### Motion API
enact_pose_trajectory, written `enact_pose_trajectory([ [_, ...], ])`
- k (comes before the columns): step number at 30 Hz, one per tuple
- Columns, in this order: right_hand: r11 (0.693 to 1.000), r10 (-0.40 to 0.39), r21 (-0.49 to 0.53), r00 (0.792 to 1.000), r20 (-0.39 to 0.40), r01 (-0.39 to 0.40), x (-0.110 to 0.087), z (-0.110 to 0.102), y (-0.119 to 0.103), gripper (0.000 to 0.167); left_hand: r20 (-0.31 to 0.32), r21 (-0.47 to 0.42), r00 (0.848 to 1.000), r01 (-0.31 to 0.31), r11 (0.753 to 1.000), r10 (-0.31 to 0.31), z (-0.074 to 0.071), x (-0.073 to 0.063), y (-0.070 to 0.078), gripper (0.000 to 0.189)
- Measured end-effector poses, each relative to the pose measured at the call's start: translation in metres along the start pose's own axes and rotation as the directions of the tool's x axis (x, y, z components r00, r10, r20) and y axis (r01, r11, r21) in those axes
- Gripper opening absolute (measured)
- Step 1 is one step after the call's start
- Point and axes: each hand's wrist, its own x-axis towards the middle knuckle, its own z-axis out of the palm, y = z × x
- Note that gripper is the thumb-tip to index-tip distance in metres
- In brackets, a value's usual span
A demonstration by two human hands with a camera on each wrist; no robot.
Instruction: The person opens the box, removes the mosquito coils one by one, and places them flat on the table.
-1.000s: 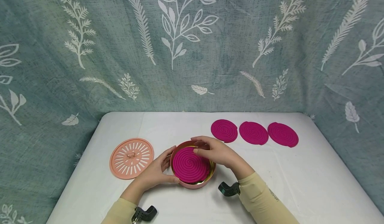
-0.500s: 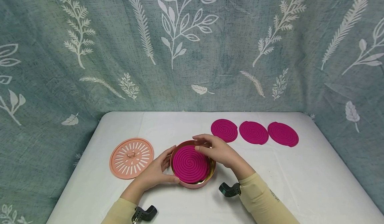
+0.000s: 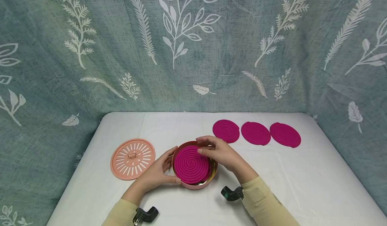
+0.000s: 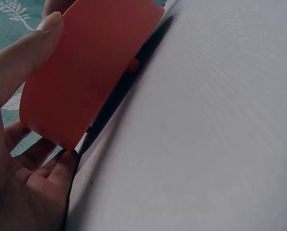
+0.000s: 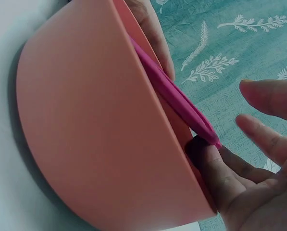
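Note:
A round coral tin (image 3: 196, 186) with a gold-coloured inside stands in the middle of the table. My left hand (image 3: 159, 172) grips its left side, thumb (image 4: 44, 36) near the rim and fingers round the wall. A magenta mosquito coil (image 3: 191, 165) sits tilted in the tin's mouth and covers most of the inside. At its far right edge is my right hand (image 3: 219, 152). In the right wrist view the raised edge of the coil meets a fingertip (image 5: 205, 156) inside the rim, while other digits spread apart from it. Part of the right hand's fingers is hidden.
A coral slotted lid (image 3: 123, 158) with a small ring lies just left of the tin. Three more coils, a left one (image 3: 225, 131), a middle one (image 3: 255, 134) and a right one (image 3: 285, 135), lie in a row at the back right. A patterned curtain (image 3: 193, 84) hangs behind the table.
My right hand has shifted slightly right, its thumb sliding toward the coil's edge. The coil has moved a little toward the back. My left hand and the tin stay in place.

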Motion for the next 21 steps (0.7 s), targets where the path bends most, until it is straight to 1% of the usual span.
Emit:
enact_pose_trajectory([
  [7,1.000,0.030,0.003,0.999,0.017,-0.030,-0.0021,-0.0004,0.0030,0.053,0.001,0.001,1.000,0.009,1.000,-0.009,-0.0001,-0.0005,-0.0003,0.119],
  [10,0.999,0.052,-0.005,0.998,0.018,-0.052,-0.0035,-0.0013,0.0031,0.048,0.000,0.004,1.000,0.014,1.000,-0.014,-0.0003,-0.0005,-0.0002,0.118],
  [14,0.998,0.046,-0.034,0.999,0.025,-0.046,-0.0051,-0.0023,0.0037,0.042,0.002,0.003,1.000,0.013,1.000,-0.013,-0.0001,-0.0003,0.0006,0.117],
  [18,0.999,0.040,-0.039,0.998,0.051,-0.038,-0.0056,-0.0037,0.0051,0.045,0.004,0.000,1.000,0.011,1.000,-0.011,0.0002,-0.0004,0.0011,0.117],
  [21,0.999,0.045,-0.027,0.995,0.085,-0.042,-0.0059,-0.0051,0.0054,0.049,0.003,0.004,1.000,0.015,1.000,-0.015,0.0005,-0.0005,0.0010,0.117],
])
